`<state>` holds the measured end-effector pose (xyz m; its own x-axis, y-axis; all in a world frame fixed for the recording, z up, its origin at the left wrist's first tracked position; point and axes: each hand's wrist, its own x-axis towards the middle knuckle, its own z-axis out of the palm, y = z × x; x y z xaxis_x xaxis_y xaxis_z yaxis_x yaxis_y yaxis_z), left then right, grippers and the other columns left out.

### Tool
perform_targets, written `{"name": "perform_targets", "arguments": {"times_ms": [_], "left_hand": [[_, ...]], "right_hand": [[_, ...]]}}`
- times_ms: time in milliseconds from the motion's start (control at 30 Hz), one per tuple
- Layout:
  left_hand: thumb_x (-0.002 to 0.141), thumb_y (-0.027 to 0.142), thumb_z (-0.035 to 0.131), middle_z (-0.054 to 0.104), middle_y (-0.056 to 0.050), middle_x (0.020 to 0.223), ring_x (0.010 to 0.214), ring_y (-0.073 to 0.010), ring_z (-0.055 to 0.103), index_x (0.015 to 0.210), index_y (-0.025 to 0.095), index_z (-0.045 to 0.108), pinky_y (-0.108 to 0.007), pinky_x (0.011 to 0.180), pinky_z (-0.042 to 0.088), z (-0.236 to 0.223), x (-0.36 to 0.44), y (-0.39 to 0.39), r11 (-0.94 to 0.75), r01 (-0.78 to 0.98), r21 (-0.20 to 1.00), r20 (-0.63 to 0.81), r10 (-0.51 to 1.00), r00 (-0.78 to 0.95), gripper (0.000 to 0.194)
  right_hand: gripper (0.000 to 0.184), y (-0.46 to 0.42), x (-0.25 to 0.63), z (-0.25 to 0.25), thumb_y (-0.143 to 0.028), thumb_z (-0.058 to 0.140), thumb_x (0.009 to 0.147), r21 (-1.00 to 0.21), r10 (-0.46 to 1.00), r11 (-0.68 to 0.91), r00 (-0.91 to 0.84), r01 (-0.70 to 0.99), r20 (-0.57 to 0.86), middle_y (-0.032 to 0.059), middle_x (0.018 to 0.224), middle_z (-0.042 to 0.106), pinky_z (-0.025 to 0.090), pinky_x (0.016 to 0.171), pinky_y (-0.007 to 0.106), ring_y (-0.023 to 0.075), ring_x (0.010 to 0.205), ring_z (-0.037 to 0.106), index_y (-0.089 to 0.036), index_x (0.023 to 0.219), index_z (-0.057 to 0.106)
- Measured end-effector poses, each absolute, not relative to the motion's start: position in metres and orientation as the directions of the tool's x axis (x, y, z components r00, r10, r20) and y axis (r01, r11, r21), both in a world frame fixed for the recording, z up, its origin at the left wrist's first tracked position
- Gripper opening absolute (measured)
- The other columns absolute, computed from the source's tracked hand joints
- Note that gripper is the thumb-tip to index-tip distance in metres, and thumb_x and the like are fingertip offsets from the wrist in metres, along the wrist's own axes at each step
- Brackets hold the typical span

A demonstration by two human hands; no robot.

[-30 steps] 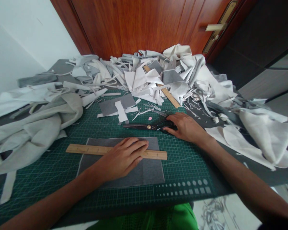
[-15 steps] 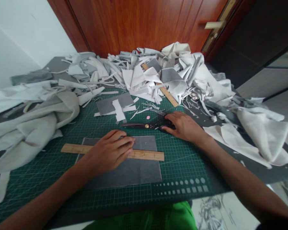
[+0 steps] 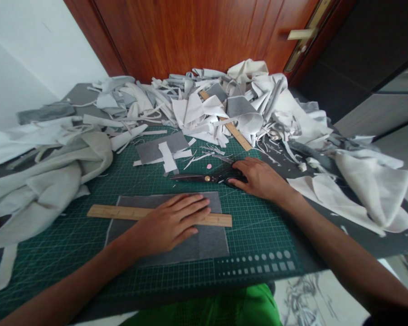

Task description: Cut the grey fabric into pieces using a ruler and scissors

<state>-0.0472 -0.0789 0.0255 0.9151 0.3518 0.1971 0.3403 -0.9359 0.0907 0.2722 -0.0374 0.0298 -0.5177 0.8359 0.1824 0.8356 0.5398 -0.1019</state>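
Note:
My left hand (image 3: 172, 222) lies with fingers stretched out across a wooden ruler (image 3: 129, 213) and a grey piece of cloth (image 3: 197, 246). The ruler crosses the upper half of the cloth, its ends reaching past both sides. To the right, my right hand (image 3: 258, 179) has its fingers around the black handles of a pair of scissors (image 3: 207, 179). The scissors rest on the green cutting mat (image 3: 258, 231), their blades pointing left and close together. Beyond them are a smaller grey cloth piece (image 3: 149, 147) and a white strip (image 3: 168, 157).
Cloth scraps (image 3: 197, 113) are heaped along the far side, with a second wooden ruler (image 3: 238, 135) among them. Crumpled beige cloth (image 3: 61, 176) lies at the left, and pale cloth (image 3: 376, 188) at the right. Behind the table stands a brown wooden door (image 3: 183, 36).
My left hand has moved slightly right and flattened from a bent-fingered pose onto the ruler and cloth. My right hand and the scissors look nearly still.

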Motion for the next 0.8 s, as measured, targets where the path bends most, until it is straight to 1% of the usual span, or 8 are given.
{"name": "perform_targets", "arguments": {"times_ms": [100, 233, 333, 400, 500, 567, 667, 800], "left_hand": [[0.108, 0.033, 0.043, 0.055, -0.007, 0.154, 0.144, -0.0221, 0.046, 0.152, 0.018, 0.048, -0.04, 0.121, 0.032, 0.021, -0.044, -0.08, -0.934, 0.342, 0.1, 0.19, 0.355, 0.915, 0.047], [0.107, 0.033, 0.041, 0.059, -0.015, 0.148, 0.14, -0.0304, 0.05, 0.144, 0.01, 0.057, -0.05, 0.12, 0.033, 0.019, -0.048, -0.075, -0.85, 0.527, 0.006, 0.215, 0.515, 0.83, 0.047], [0.105, 0.032, 0.045, 0.062, -0.019, 0.143, 0.138, -0.0337, 0.05, 0.139, 0.008, 0.062, -0.053, 0.119, 0.035, 0.022, -0.051, -0.073, -0.795, 0.607, 0.011, 0.254, 0.589, 0.767, 0.045], [0.105, 0.029, 0.046, 0.061, -0.016, 0.145, 0.139, -0.0309, 0.05, 0.142, 0.012, 0.06, -0.05, 0.119, 0.037, 0.024, -0.052, -0.074, -0.816, 0.575, 0.055, 0.248, 0.569, 0.784, 0.043], [0.106, 0.03, 0.044, 0.056, -0.01, 0.153, 0.143, -0.0242, 0.046, 0.149, 0.016, 0.051, -0.042, 0.12, 0.036, 0.025, -0.048, -0.078, -0.909, 0.405, 0.104, 0.193, 0.418, 0.888, 0.046], [0.107, 0.033, 0.043, 0.054, -0.008, 0.155, 0.145, -0.0225, 0.045, 0.152, 0.016, 0.047, -0.04, 0.121, 0.033, 0.024, -0.047, -0.08, -0.932, 0.345, 0.109, 0.168, 0.359, 0.918, 0.049], [0.107, 0.036, 0.041, 0.053, -0.012, 0.155, 0.145, -0.0267, 0.045, 0.152, 0.013, 0.047, -0.046, 0.122, 0.03, 0.019, -0.048, -0.077, -0.895, 0.441, 0.064, 0.174, 0.445, 0.878, 0.051], [0.107, 0.037, 0.039, 0.056, -0.017, 0.151, 0.141, -0.031, 0.048, 0.147, 0.009, 0.054, -0.049, 0.121, 0.031, 0.018, -0.054, -0.07, -0.835, 0.55, 0.011, 0.188, 0.542, 0.819, 0.051]], "right_hand": [[0.036, -0.038, 0.272, 0.03, -0.048, 0.054, 0.099, -0.102, 0.839, 0.534, -0.511, 0.839, 0.185, 0.0142, 0.108, 0.073, 0.051, 0.093, 0.044, 0.0293, 0.104, 0.066, -0.016, 0.112, 0.065], [0.036, -0.038, 0.272, 0.03, -0.048, 0.055, 0.099, -0.103, 0.841, 0.534, -0.513, 0.84, 0.174, 0.015, 0.108, 0.072, 0.051, 0.092, 0.044, 0.0296, 0.104, 0.066, -0.016, 0.11, 0.066], [0.037, -0.037, 0.272, 0.03, -0.048, 0.054, 0.099, -0.103, 0.839, 0.538, -0.518, 0.837, 0.167, 0.0153, 0.108, 0.072, 0.052, 0.092, 0.045, 0.03, 0.104, 0.066, -0.016, 0.111, 0.066], [0.037, -0.038, 0.272, 0.03, -0.048, 0.054, 0.099, -0.102, 0.837, 0.54, -0.52, 0.836, 0.171, 0.0153, 0.108, 0.072, 0.052, 0.092, 0.045, 0.0298, 0.104, 0.066, -0.015, 0.11, 0.066], [0.036, -0.038, 0.272, 0.029, -0.047, 0.055, 0.099, -0.104, 0.835, 0.542, -0.52, 0.834, 0.183, 0.0154, 0.107, 0.073, 0.052, 0.092, 0.045, 0.0298, 0.103, 0.066, -0.015, 0.11, 0.066], [0.036, -0.039, 0.272, 0.03, -0.047, 0.056, 0.099, -0.107, 0.834, 0.541, -0.517, 0.834, 0.191, 0.0154, 0.108, 0.073, 0.052, 0.092, 0.046, 0.03, 0.103, 0.066, -0.015, 0.111, 0.066], [0.035, -0.039, 0.272, 0.03, -0.047, 0.056, 0.099, -0.108, 0.836, 0.538, -0.514, 0.836, 0.193, 0.0149, 0.108, 0.073, 0.052, 0.093, 0.045, 0.0296, 0.103, 0.066, -0.016, 0.111, 0.066], [0.035, -0.038, 0.272, 0.03, -0.047, 0.055, 0.099, -0.109, 0.838, 0.537, -0.515, 0.837, 0.18, 0.0144, 0.106, 0.072, 0.052, 0.091, 0.045, 0.0294, 0.102, 0.066, -0.016, 0.111, 0.066]]}}
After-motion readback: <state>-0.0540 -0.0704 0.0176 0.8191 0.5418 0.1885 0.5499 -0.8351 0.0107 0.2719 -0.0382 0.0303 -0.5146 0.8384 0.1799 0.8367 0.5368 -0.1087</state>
